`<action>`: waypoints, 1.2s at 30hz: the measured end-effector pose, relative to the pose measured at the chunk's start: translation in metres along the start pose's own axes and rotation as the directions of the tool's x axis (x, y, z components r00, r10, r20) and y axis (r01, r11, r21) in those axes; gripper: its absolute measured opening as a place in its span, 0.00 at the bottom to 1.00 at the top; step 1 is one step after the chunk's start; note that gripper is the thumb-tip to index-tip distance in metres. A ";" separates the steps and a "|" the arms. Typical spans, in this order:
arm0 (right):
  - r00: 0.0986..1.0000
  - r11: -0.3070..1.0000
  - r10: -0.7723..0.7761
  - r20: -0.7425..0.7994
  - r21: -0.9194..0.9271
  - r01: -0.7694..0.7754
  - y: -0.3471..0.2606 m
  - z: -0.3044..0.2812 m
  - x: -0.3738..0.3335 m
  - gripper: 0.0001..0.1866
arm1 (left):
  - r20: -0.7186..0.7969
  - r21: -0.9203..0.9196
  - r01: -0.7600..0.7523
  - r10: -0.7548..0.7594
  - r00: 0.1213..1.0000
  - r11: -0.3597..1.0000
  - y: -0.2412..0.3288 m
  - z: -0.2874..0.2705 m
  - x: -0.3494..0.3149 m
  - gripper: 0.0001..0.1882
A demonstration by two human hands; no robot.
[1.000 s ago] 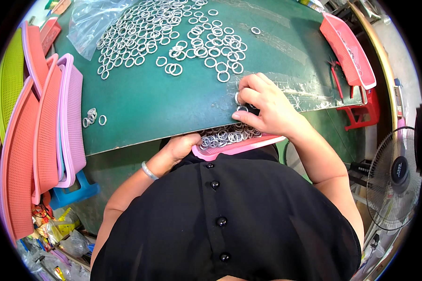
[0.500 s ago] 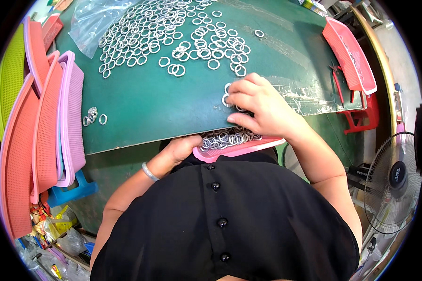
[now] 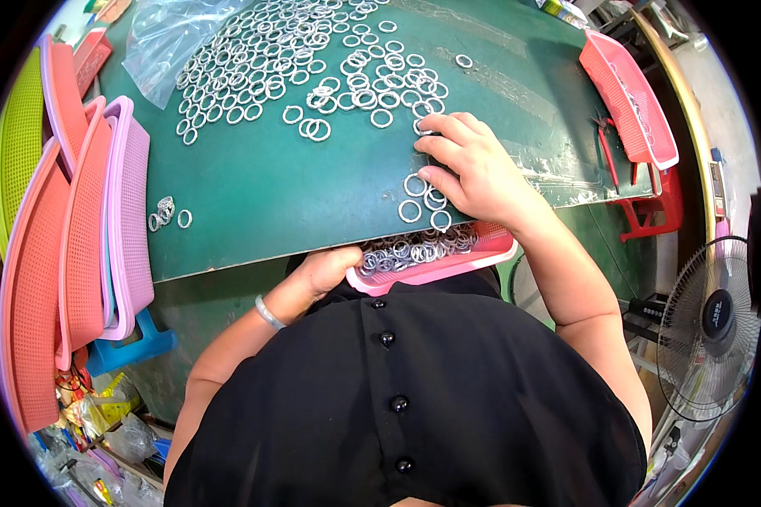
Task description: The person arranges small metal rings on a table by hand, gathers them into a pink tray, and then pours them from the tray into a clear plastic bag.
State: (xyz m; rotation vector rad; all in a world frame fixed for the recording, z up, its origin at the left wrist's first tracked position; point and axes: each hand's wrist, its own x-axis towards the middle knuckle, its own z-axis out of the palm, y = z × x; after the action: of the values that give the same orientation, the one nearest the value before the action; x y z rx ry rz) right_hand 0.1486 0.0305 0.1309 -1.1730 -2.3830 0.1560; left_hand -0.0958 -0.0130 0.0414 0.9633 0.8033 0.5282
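Note:
My left hand [image 3: 328, 270] is closed on the left end of a pink plastic basket [image 3: 435, 275], which sits against my body just under the table's near edge. Silver metal rings [image 3: 395, 255] are heaped inside it. Over the green table, my right hand [image 3: 475, 173] is open with its fingers spread. Its fingertips reach a ring [image 3: 420, 128] at the near side of the scattered rings. A few loose rings [image 3: 409, 211] lie flat between that hand's thumb and the table edge.
A large spread of rings [image 3: 245, 76] covers the far part of the green table [image 3: 271, 194], beside a clear plastic bag [image 3: 173, 51]. Stacked baskets [image 3: 131, 211] stand at the left. Red-handled pliers [image 3: 607, 152] and another pink basket [image 3: 626, 101] lie at right, near a fan [image 3: 708, 325].
My right hand has moved away from the table edge toward the scattered rings, uncovering the loose rings near the edge. My left hand keeps its hold on the basket.

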 end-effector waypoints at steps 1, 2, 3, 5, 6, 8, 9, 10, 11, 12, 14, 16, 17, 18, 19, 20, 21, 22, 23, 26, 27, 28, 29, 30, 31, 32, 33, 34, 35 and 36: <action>1.000 1.000 -0.001 0.008 0.008 0.001 -0.001 -0.001 -0.001 0.13 | -0.007 0.020 -0.012 0.012 1.000 1.000 -0.001 0.000 0.000 0.25; 1.000 1.000 -0.008 0.027 0.024 0.007 -0.001 -0.002 -0.003 0.13 | -0.013 0.040 -0.024 0.024 1.000 0.999 -0.001 -0.001 0.001 0.25; 0.999 0.999 -0.014 0.046 0.039 0.012 -0.002 -0.004 -0.004 0.13 | -0.021 0.054 -0.015 0.017 1.000 0.998 0.001 0.000 0.000 0.25; 0.998 0.996 -0.015 0.066 0.084 0.009 -0.001 -0.009 -0.005 0.14 | -0.039 0.079 0.000 0.004 0.999 0.997 0.008 0.003 -0.003 0.24; 0.998 0.994 -0.007 0.066 0.113 0.000 0.000 -0.012 -0.004 0.14 | -0.034 0.064 -0.009 0.011 0.999 0.998 0.006 0.002 -0.002 0.23; 1.000 0.995 0.026 0.016 0.094 -0.027 0.003 -0.013 -0.001 0.15 | -0.022 0.036 -0.027 0.028 0.999 0.999 0.000 -0.001 0.000 0.22; 0.998 0.998 0.048 -0.036 0.048 -0.046 0.004 -0.011 0.003 0.16 | -0.022 0.007 -0.012 0.012 1.000 1.000 -0.002 -0.001 0.000 0.22; 0.993 0.998 0.070 -0.091 0.001 -0.070 0.006 -0.009 0.007 0.16 | -0.019 -0.019 0.004 -0.004 1.000 1.000 -0.003 0.000 0.000 0.21; 0.992 0.995 0.069 -0.109 -0.067 -0.076 0.010 -0.004 0.008 0.17 | -0.015 -0.046 0.019 -0.019 1.000 0.999 -0.002 0.000 0.000 0.21; 0.994 0.994 0.076 -0.082 -0.073 -0.082 0.012 -0.002 0.007 0.17 | -0.017 -0.009 0.023 -0.023 1.000 1.000 -0.002 0.000 0.000 0.21; 0.996 0.993 0.083 -0.025 -0.082 -0.084 0.015 0.000 0.006 0.17 | -0.029 0.058 0.029 -0.027 0.999 0.998 0.000 -0.001 -0.002 0.22; 0.997 0.998 0.064 0.048 -0.006 -0.064 0.011 -0.008 0.005 0.14 | -0.029 0.084 0.002 0.000 1.000 0.996 0.005 0.002 -0.002 0.23; 0.992 0.998 0.052 0.117 0.027 -0.056 0.009 -0.015 0.005 0.13 | -0.030 0.086 -0.037 0.039 0.999 0.996 0.006 0.004 -0.002 0.23; 0.982 0.997 0.038 0.186 0.061 -0.050 0.009 -0.020 0.006 0.12 | -0.032 0.088 -0.075 0.078 0.996 0.993 0.007 0.005 -0.002 0.23; 0.984 0.990 -0.024 0.177 0.144 -0.002 0.015 -0.024 0.007 0.11 | -0.022 0.076 -0.079 0.081 0.996 0.994 0.010 0.006 -0.002 0.23; 0.992 0.993 -0.012 0.123 0.118 -0.002 0.021 -0.025 0.011 0.11 | -0.012 0.064 -0.083 0.084 0.996 0.994 0.012 0.007 -0.002 0.23; 0.998 0.996 -0.003 0.067 0.092 -0.004 0.027 -0.024 0.016 0.11 | -0.002 0.053 -0.087 0.087 0.996 0.995 0.013 0.008 -0.002 0.24; 1.000 0.998 0.007 0.010 0.066 -0.008 0.033 -0.023 0.020 0.11 | -0.004 0.035 -0.065 0.065 0.998 0.997 0.010 0.007 -0.002 0.23; 0.997 0.999 0.042 -0.067 -0.013 -0.043 0.038 -0.018 0.025 0.13 | -0.005 0.017 -0.044 0.044 0.999 0.999 0.004 0.004 -0.001 0.23; 0.995 0.983 0.094 -0.018 -0.158 -0.096 0.047 -0.007 0.031 0.15 | -0.026 0.079 0.041 -0.039 0.999 0.996 0.002 0.000 -0.003 0.22; 0.993 0.982 0.119 0.007 -0.148 -0.117 0.046 -0.008 0.031 0.15 | -0.038 0.118 0.073 -0.069 0.997 0.990 0.003 -0.001 -0.003 0.22; 0.992 0.980 0.126 0.029 -0.157 -0.120 0.044 -0.009 0.030 0.15 | -0.042 0.130 0.059 -0.054 0.998 0.990 0.005 0.001 -0.003 0.22; 0.990 0.978 0.134 0.050 -0.167 -0.124 0.042 -0.012 0.027 0.14 | -0.046 0.143 0.046 -0.039 0.998 0.989 0.009 0.003 -0.004 0.21; 0.987 0.976 0.143 0.072 -0.177 -0.128 0.041 -0.016 0.024 0.13 | -0.050 0.156 0.033 -0.025 0.998 0.987 0.011 0.005 -0.004 0.21; 0.980 0.979 0.156 0.127 -0.151 -0.137 0.038 -0.022 0.023 0.13 | -0.057 0.136 0.018 -0.011 0.998 0.990 0.009 0.005 -0.005 0.21; 0.969 0.981 0.168 0.182 -0.125 -0.146 0.035 -0.029 0.023 0.12 | -0.064 0.117 0.004 0.003 0.998 0.993 0.008 0.005 -0.005 0.21; 0.955 0.983 0.177 0.237 -0.100 -0.157 0.033 -0.031 0.023 0.11 | -0.072 0.098 -0.010 0.017 0.997 0.995 0.006 0.005 -0.006 0.20; 0.966 0.988 0.147 0.214 -0.082 -0.133 0.036 -0.033 0.025 0.11 | -0.054 0.091 -0.015 0.020 0.998 0.996 0.005 0.005 -0.005 0.20; 0.975 0.992 0.117 0.190 -0.065 -0.107 0.043 -0.033 0.030 0.11 | -0.038 0.084 -0.019 0.022 0.999 0.996 0.003 0.002 -0.004 0.20; 0.982 0.996 0.086 0.166 -0.048 -0.079 0.048 -0.032 0.036 0.11 | -0.022 0.077 -0.023 0.025 0.999 0.997 0.002 0.002 -0.004 0.20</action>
State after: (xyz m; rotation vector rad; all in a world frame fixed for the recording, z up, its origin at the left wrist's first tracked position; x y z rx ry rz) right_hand 0.1795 0.0849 0.1574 -1.3268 -2.4943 0.2431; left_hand -0.0970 -0.0153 0.0454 1.0401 0.8385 0.5337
